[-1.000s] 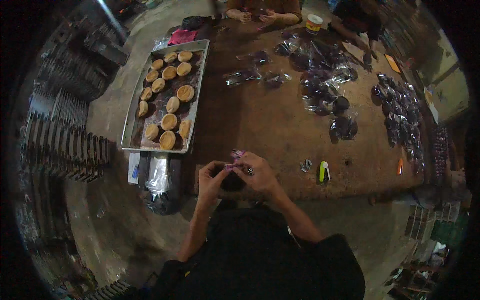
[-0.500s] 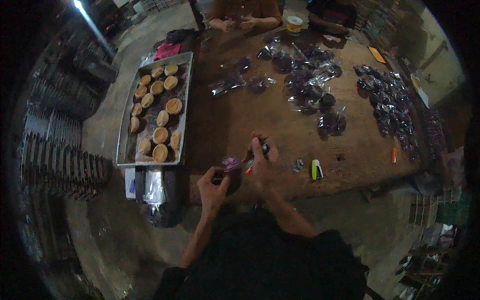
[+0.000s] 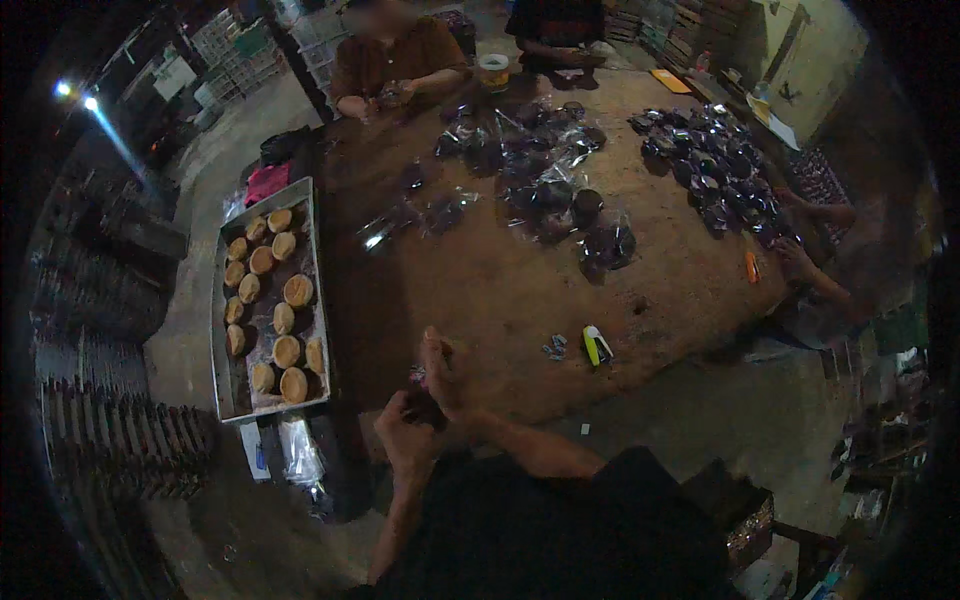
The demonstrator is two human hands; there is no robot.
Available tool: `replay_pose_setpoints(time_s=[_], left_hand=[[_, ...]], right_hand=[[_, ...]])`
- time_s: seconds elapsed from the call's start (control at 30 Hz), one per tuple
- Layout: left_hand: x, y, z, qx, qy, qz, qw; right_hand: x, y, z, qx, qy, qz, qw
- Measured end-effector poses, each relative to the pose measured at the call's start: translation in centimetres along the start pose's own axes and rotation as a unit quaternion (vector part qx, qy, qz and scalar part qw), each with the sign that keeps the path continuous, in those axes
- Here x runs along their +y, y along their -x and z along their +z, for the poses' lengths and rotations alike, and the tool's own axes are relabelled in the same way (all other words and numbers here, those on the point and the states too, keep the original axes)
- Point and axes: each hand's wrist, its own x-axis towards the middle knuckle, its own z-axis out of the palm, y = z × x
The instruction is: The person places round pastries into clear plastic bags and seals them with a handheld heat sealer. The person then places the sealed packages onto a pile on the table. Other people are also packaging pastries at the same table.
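My left hand is closed on a dark round bundle in clear wrap, with a pinkish-purple gathered top. My right hand is right beside it, thumb side up and fingers curled in. What it holds, if anything, is hidden in the dim light. To the right, a yellow-green and white stapler lies on the brown table, next to a few small strips of staples. Left of my hands is a metal tray with several round golden-brown pastries.
Several dark bagged items lie mid-table, with a bigger wrapped pile at right. Clear plastic bags hang below the tray. An orange cutter-like tool is near a person's hands. Two people sit across, near a white tub.
My right hand has moved left, up against my left hand and the bundle. The view has shifted, and another person's hands now show at the right edge of the table.
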Motion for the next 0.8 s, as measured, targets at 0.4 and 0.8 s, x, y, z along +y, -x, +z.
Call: replay_pose_setpoints(time_s=[0.4, 0.8], left_hand=[[-2.8, -1.2, -1.0, -0.010, 0.068, -0.001, 0.998], [-2.8, -0.8, 0.2, 0.007, 0.094, 0.010, 0.996]], right_hand=[[-8.0, -2.5, -2.3, -0.003, -0.137, 0.081, 0.987], [-6.2, -0.5, -0.2, -0.073, -0.115, 0.040, 0.990]])
